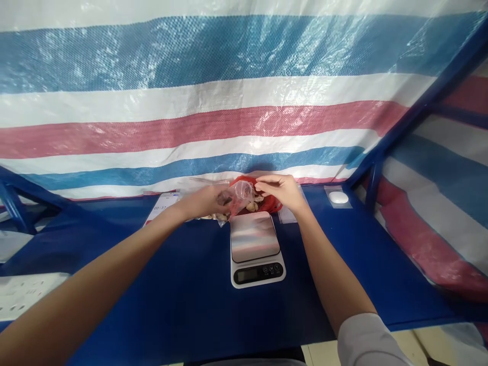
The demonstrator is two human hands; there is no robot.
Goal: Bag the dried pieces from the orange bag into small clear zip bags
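My left hand grips a small transparent plastic bag, its mouth turned toward the right. Behind the scale, a red plastic bag lies open with pale, irregular dried pieces inside. Over its right side is my right hand, thumb and fingertips brought together close to the transparent bag's mouth. Whether a piece sits between those fingertips is too small to tell. Just in front of both hands stands a white kitchen scale with a shiny plate and a dark display; neither hand touches it.
Another transparent bag with pale pieces lies under my left hand, beside a timer screen. A white oval object rests on the blue table at right. A power strip is at left. Striped sheeting hangs behind.
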